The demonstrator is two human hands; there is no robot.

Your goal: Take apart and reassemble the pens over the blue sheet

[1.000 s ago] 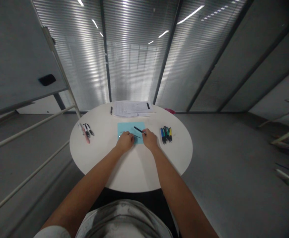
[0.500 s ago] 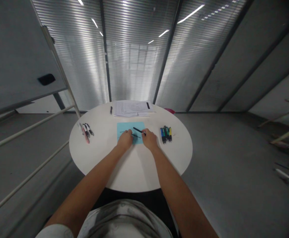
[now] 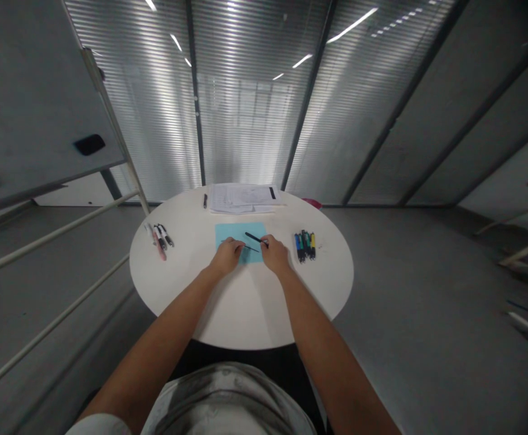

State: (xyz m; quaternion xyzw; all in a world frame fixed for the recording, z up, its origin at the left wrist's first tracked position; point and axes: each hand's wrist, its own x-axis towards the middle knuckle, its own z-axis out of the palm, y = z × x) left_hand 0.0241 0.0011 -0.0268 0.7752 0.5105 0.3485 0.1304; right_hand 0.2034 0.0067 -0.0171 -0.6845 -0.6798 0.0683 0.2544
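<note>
Over a light blue sheet [image 3: 232, 230] on the white table, my left hand [image 3: 226, 257] is closed in a pinch. A thin dark rod that looks like a pen refill [image 3: 252, 248] sticks out from its fingertips to the right. My right hand [image 3: 275, 254] is closed around the near end of a black pen barrel [image 3: 254, 237], which slants up and left across the sheet. The two pieces are apart, the barrel lying farther from me than the refill. My fingers hide the gripped ends of both.
Several blue, green and yellow pens [image 3: 305, 246] lie at the right of the round white table [image 3: 246, 302]. More pens [image 3: 159, 235] lie at the left. Papers [image 3: 241, 199] and a dark pen [image 3: 205, 201] are at the far edge. A whiteboard frame [image 3: 123, 145] stands to the left.
My left hand has shifted slightly left and nearer to me, and more of its fingertips shows around the refill. The right hand stays on the barrel. The whole view has shifted a little.
</note>
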